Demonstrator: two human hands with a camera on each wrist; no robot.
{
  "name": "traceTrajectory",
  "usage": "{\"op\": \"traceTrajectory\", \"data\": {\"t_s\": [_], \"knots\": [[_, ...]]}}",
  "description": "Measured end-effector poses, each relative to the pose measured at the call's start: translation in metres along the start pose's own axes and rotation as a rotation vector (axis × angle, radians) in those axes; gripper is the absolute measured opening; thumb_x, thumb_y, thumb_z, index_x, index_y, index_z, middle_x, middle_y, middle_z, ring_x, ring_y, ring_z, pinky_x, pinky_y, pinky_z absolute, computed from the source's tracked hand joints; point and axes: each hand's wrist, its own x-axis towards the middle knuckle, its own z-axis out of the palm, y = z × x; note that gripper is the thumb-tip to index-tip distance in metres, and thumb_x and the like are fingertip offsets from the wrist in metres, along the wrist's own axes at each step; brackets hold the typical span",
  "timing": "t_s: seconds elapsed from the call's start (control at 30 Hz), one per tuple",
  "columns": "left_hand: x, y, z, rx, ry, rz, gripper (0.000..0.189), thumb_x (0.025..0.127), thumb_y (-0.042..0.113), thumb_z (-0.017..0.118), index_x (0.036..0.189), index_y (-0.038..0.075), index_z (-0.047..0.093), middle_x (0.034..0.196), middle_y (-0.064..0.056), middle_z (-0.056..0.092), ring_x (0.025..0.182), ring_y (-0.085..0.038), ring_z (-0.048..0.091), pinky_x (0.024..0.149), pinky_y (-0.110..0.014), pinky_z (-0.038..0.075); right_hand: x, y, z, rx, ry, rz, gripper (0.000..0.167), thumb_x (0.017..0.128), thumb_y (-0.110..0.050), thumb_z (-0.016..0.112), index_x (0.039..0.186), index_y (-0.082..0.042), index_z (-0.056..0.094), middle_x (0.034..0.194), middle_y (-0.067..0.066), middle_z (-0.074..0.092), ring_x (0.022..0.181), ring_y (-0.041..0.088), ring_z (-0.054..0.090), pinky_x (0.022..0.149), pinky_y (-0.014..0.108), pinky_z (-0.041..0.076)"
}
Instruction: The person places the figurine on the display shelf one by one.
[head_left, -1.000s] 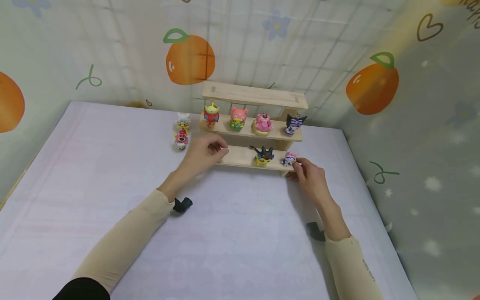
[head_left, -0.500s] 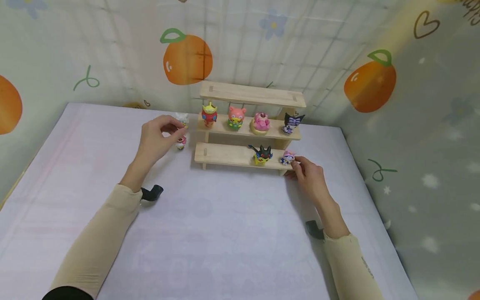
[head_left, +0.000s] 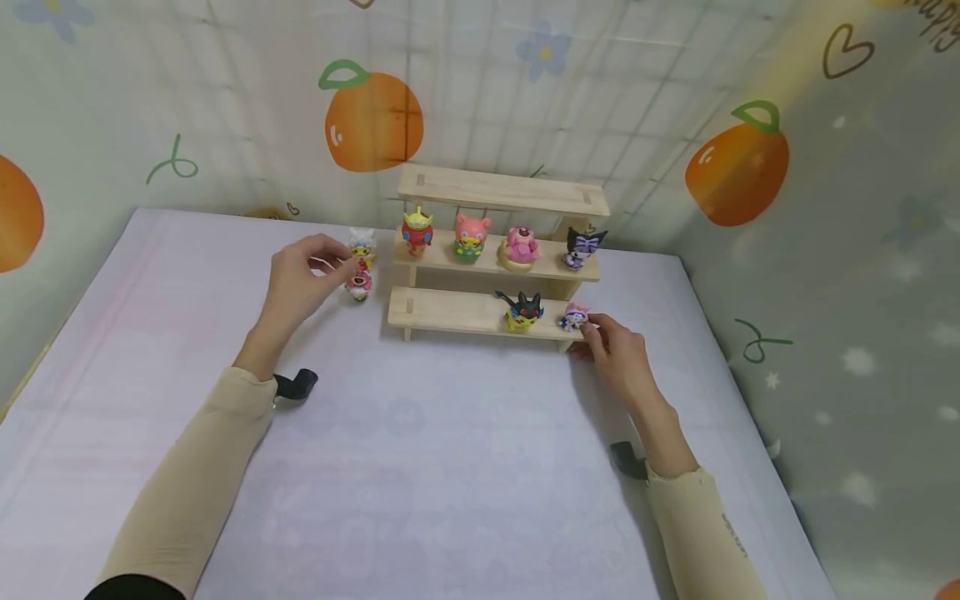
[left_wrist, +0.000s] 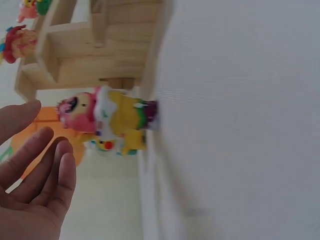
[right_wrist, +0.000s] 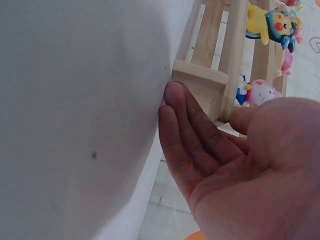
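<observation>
A tiered wooden display shelf (head_left: 435, 310) stands near the back of the table. My left hand (head_left: 296, 275) is just left of a pink bear figurine (head_left: 358, 287) and a white-topped figurine (head_left: 362, 240), which stand on the table beside the shelf. In the left wrist view, loosely bent fingers (left_wrist: 65, 175) lie apart from the pink bear figurine (left_wrist: 82, 111). At the right end of the lowest tier, my right hand (head_left: 621, 354) grips the shelf's edge, thumb above and fingers below. A small pink-and-white figurine (head_left: 574, 316) stands close to that thumb.
A yellow figurine with a black hood (head_left: 523, 312) stands on the lowest tier. Along the middle tier stand several more, including a red-and-yellow one (head_left: 417, 232) and a dark-eared one (head_left: 582, 248). A printed curtain (head_left: 480, 100) hangs right behind the shelf.
My left hand has moved left from in front of the lowest tier to the two figurines on the table, uncovering that tier's left end. My right hand has stayed at the shelf's edge.
</observation>
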Motion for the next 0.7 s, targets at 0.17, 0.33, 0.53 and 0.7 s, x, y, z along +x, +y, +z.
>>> {"op": "traceTrajectory", "data": {"t_s": [0.17, 0.33, 0.53, 0.7], "knots": [[-0.001, -0.013, 0.007, -0.010, -0.049, -0.069, 0.031, 0.087, 0.013, 0.087, 0.112, 0.001, 0.075, 0.108, -0.016, 0.076, 0.094, -0.028, 0.070, 0.075, -0.014, 0.051, -0.001, 0.001, 0.001, 0.007, 0.018, -0.018, 0.041, 0.114, -0.022, 0.047, 0.140, 0.007, 0.058, 0.113, 0.028, 0.075, 0.099, 0.039, 0.071, 0.094, 0.058, 0.055], [-0.002, -0.018, 0.010, 0.016, -0.110, -0.119, 0.036, 0.085, 0.020, 0.090, 0.114, 0.006, 0.075, 0.107, -0.013, 0.077, 0.090, -0.026, 0.070, 0.073, -0.016, 0.051, -0.001, 0.003, 0.001, 0.005, 0.016, -0.019, 0.041, 0.114, -0.023, 0.047, 0.141, 0.007, 0.058, 0.115, 0.029, 0.074, 0.101, 0.040, 0.070, 0.096, 0.059, 0.054], [-0.001, -0.019, 0.009, 0.050, -0.168, -0.118, 0.034, 0.085, 0.014, 0.089, 0.114, 0.001, 0.076, 0.106, -0.018, 0.075, 0.093, -0.031, 0.070, 0.071, -0.011, 0.050, 0.000, 0.004, 0.002, 0.004, 0.017, -0.011, 0.042, 0.114, -0.022, 0.047, 0.141, 0.007, 0.057, 0.116, 0.029, 0.074, 0.102, 0.041, 0.071, 0.097, 0.058, 0.054], [-0.001, -0.020, 0.010, 0.049, -0.180, -0.107, 0.030, 0.086, 0.010, 0.087, 0.112, -0.001, 0.076, 0.103, -0.020, 0.076, 0.096, -0.034, 0.070, 0.070, -0.009, 0.047, -0.001, 0.003, 0.001, 0.002, 0.012, -0.004, 0.043, 0.114, -0.023, 0.046, 0.143, 0.008, 0.056, 0.118, 0.031, 0.073, 0.104, 0.042, 0.071, 0.097, 0.059, 0.054]]}}
